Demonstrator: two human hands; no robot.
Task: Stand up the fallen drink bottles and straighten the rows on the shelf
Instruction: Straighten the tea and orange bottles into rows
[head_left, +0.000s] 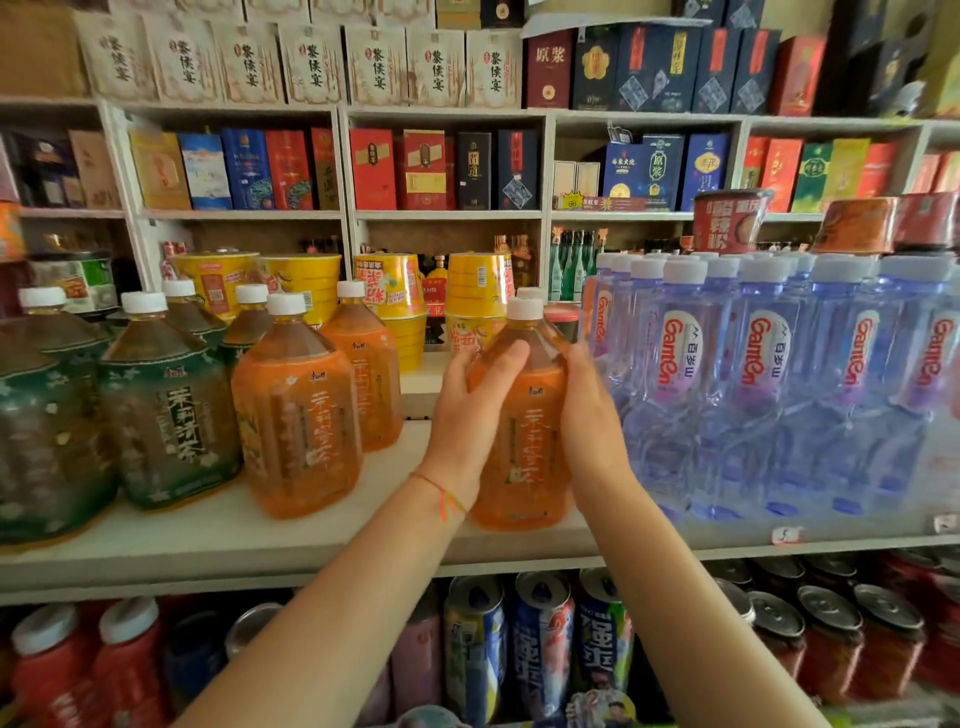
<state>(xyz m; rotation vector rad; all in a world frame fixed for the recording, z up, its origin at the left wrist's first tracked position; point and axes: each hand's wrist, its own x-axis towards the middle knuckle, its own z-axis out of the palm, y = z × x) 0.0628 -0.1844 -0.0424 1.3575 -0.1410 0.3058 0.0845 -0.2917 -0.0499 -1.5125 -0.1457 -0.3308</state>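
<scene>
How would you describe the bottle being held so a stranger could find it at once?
Find the white middle shelf of drinks. Between the orange tea bottles on the left and the clear water bottles on the right stands one orange bottle with a white cap. It alone has a left hand and right hand around it.

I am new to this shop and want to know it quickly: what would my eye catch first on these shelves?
First, the two hands: the left hand and right hand clasp an upright orange tea bottle at the front middle of the shelf. To its right stands a dense block of blue water bottles; to its left, more orange and green tea bottles.
</scene>
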